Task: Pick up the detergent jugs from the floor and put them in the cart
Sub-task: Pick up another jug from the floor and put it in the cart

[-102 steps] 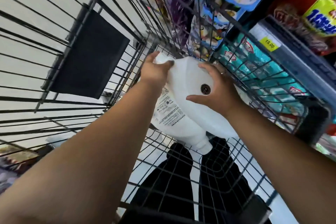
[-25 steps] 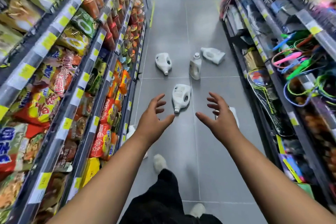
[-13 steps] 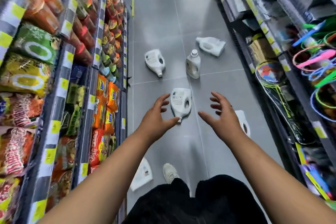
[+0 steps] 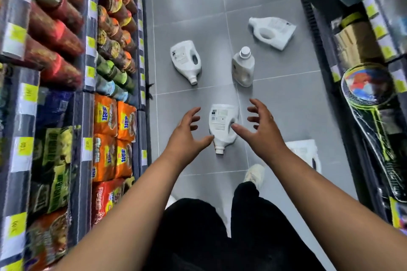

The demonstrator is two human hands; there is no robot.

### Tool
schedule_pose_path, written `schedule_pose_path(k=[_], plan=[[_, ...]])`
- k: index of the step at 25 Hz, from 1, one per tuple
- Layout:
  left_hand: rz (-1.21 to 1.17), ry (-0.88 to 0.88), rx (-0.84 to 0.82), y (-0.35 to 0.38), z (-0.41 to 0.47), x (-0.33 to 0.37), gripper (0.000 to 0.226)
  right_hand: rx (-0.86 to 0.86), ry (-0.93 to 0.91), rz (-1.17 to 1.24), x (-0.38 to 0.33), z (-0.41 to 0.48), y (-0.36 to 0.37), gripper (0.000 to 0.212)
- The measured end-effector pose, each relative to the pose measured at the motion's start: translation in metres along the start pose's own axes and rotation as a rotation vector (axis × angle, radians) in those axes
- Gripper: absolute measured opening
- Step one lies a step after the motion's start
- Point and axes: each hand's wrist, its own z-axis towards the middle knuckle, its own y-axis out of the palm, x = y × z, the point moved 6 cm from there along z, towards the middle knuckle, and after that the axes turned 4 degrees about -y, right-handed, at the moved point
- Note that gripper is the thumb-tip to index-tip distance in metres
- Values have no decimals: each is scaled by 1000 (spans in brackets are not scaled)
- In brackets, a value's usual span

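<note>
Several white detergent jugs lie on the grey tiled aisle floor. The nearest jug (image 4: 222,126) lies on its side, cap toward me, label up. My left hand (image 4: 187,135) and my right hand (image 4: 262,132) hover on either side of it with fingers spread, holding nothing. Farther off, a second jug (image 4: 186,60) lies flat at the left, a bottle (image 4: 243,68) stands upright, and a third jug (image 4: 274,32) lies at the back right. Another jug (image 4: 306,153) shows partly behind my right forearm. The cart is out of view.
Shelves of snack packets (image 4: 110,130) line the left side of the narrow aisle. Dark shelving with boxes and a racket (image 4: 370,92) lines the right. My legs in black trousers (image 4: 220,231) and one light shoe (image 4: 254,175) stand on the floor below the nearest jug.
After putting a jug in the cart I have turned to the aisle. Over the last second I have walked closer, and both hands have come nearer the closest jug.
</note>
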Motion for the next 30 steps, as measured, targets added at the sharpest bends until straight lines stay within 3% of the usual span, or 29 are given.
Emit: schedule_pose_path(k=[7,12,20,26,30], plan=[[26,-70,-38,19,159,-47,76,22,120,-28,87,126,48,82],[102,-93,-125,48,288,-112,74,192,260,53,188,180,102,84],[253,3,-295,156,432,-208,76,368,452,103,358,204,180,84],[325,-26,-263,226,504,-289,82,472,517,76,477,209,228,99],[325,-54,-242,258,549,-336,88,445,563,82,537,213,259,99]])
